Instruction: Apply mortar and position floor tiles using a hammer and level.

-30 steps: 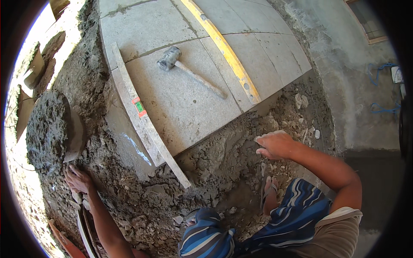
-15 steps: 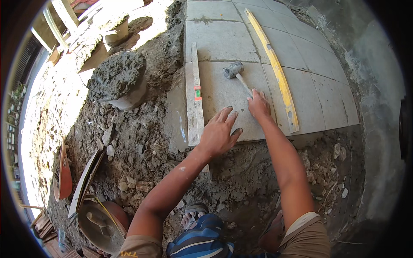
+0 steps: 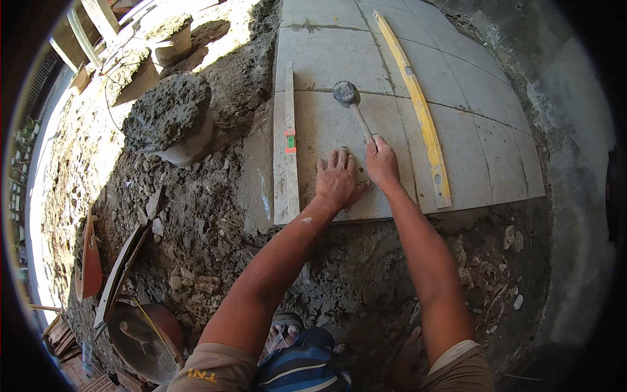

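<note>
My right hand (image 3: pixel 382 157) grips the handle of a rubber mallet (image 3: pixel 346 93), whose dark head is over the paving tiles. My left hand (image 3: pixel 336 175) lies flat with spread fingers on the near tile (image 3: pixel 320 124), just left of my right hand. A straight level (image 3: pixel 290 176) with a green vial in a red housing lies along the tile's left edge. A long yellow level (image 3: pixel 418 104) lies across the tiles to the right.
Several buckets (image 3: pixel 186 147) heaped with wet mortar stand at the left on rough soil and rubble. A round basin (image 3: pixel 140 353) with a tool in it sits at lower left beside red boards (image 3: pixel 88 274). A grey concrete surface (image 3: pixel 575 144) runs along the right.
Both hands have moved onto the tile. My right hand has taken hold of the mallet's handle and turned its head upward. The view has swung toward the left.
</note>
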`<state>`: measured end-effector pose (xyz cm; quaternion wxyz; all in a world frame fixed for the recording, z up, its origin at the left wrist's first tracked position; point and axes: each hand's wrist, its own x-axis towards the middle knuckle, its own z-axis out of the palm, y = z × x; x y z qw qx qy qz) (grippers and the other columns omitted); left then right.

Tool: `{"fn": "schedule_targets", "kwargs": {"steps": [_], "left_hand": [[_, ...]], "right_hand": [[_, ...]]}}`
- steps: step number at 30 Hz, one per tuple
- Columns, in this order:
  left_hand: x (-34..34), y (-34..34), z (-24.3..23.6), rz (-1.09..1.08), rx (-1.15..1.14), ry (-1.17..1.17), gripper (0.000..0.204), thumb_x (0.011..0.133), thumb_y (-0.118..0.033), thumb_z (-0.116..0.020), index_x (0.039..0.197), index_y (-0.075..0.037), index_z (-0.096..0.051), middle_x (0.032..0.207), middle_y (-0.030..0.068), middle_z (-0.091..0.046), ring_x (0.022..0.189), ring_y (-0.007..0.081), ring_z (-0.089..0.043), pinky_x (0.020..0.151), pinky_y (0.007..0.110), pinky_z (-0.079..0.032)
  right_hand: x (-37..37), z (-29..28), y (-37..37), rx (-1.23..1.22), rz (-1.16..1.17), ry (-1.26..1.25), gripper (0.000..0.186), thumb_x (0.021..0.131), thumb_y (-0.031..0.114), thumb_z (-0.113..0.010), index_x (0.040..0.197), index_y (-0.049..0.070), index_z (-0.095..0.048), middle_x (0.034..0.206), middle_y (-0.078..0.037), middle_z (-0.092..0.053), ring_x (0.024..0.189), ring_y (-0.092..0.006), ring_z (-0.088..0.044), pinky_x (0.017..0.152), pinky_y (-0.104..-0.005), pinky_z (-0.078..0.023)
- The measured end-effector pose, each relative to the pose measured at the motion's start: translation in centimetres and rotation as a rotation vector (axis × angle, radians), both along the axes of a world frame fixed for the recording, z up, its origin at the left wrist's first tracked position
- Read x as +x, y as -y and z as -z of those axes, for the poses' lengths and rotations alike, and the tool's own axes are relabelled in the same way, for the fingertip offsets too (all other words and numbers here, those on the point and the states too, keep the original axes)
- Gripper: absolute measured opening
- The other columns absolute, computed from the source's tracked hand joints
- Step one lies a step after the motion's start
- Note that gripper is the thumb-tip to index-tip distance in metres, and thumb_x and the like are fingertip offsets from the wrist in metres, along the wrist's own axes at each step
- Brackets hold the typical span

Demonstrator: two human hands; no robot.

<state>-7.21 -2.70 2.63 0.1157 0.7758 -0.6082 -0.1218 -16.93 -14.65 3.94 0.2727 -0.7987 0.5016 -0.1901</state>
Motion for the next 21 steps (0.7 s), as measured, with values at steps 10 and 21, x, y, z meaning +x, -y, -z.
{"fn": "schedule_targets", "kwargs": {"steps": [10, 21], "left_hand": [[0.6, -0.3, 1.0, -0.011, -0.049, -0.01, 0.085, 0.089, -0.059, -0.065, 0.151, -0.004, -0.045, 0.162, 0.017, -0.039, 0.152, 0.0353, -0.032, 0.115, 0.062, -0.032], [-0.2, 0.0, 1.5, -0.026, -0.069, 0.03, 0.086, 0.086, -0.056, -0.069, 0.152, -0.005, -0.046, 0.161, 0.0153, -0.04, 0.151, 0.0337, -0.034, 0.116, 0.062, -0.031]], "right_hand": [[2.7, 1.6, 0.1, 0.085, 0.017, 0.043, 0.041, 0.106, 0.036, -0.047, 0.111, -0.001, -0.064, 0.104, -0.033, -0.067, 0.102, -0.0528, -0.064, 0.086, -0.0552, -0.051], [2.6, 1.0, -0.1, 0.012, -0.062, 0.002, 0.039, 0.106, 0.035, -0.048, 0.108, -0.001, -0.064, 0.099, -0.032, -0.067, 0.098, -0.052, -0.064, 0.083, -0.0533, -0.051]]}}
